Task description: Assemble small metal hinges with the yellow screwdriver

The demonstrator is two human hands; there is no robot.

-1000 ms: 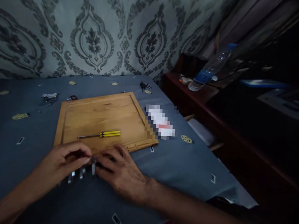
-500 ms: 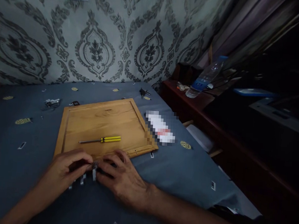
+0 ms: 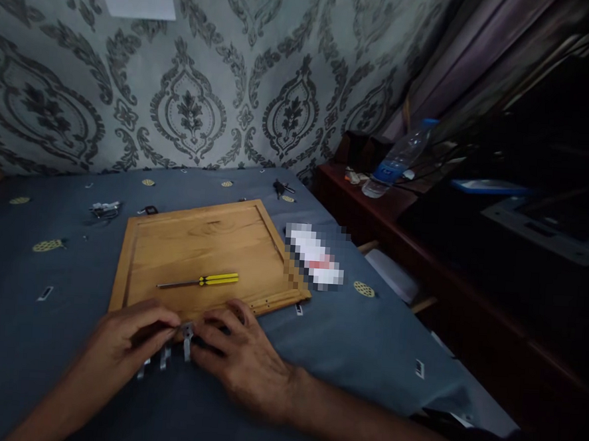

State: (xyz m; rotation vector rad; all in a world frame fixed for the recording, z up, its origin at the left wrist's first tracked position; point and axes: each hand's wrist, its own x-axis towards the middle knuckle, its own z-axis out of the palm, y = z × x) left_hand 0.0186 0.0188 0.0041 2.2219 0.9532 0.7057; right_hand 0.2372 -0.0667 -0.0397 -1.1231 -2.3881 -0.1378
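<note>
A framed wooden board (image 3: pixel 208 238) lies flat, with a yellow-handled screwdriver (image 3: pixel 218 280) resting on it. At the board's near edge is a metal hook rack (image 3: pixel 187 337); three silver hooks show, hanging down toward me. My left hand (image 3: pixel 135 337) is closed, thumb and fingertips pinched on the rack just left of the rightmost visible hook. Curled fingers of my right hand (image 3: pixel 236 353) grip the rack's other side against the board. Much of the rack is hidden behind both hands.
The board rests on a blue patterned bedsheet (image 3: pixel 380 359). A pixelated white item (image 3: pixel 317 255) lies at its right. Keys (image 3: pixel 281 188) and a bundle of metal pieces (image 3: pixel 105 209) are farther back. On the dark red furniture at right stands a plastic bottle (image 3: pixel 398 161).
The view has tilted up slightly, so everything sits a little lower. Both hands keep their places on the hook rack, with only slight finger movement.
</note>
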